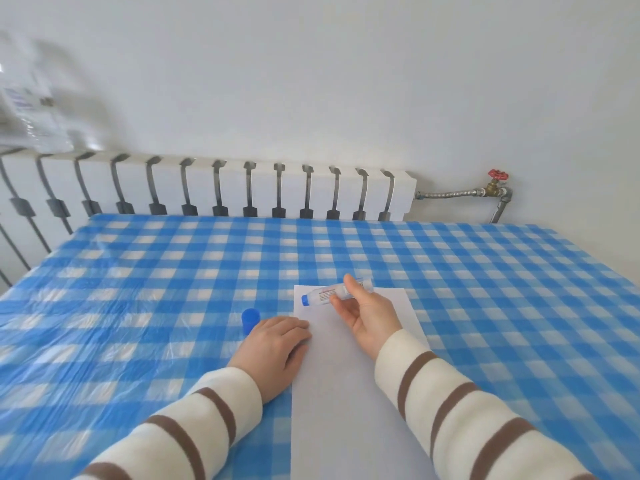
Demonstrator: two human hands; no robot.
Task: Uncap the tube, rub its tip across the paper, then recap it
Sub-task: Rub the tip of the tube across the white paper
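My right hand (367, 315) grips a clear tube (323, 294) with a printed label, held almost level. The tube's blue tip points left and hovers at the far left corner of the white paper (346, 410); I cannot tell if the tip touches the sheet. The blue cap (250, 319) is off and stands on the cloth just left of the paper. My left hand (273, 351) lies flat, fingers over the paper's left edge, right beside the cap and holding nothing.
The table wears a blue and white checked cloth (156, 289) under clear plastic. A white radiator (225, 188) runs along the far edge. A pipe with a red valve (497, 174) sits at the back right. A blurred plastic bag (31, 109) hangs far left.
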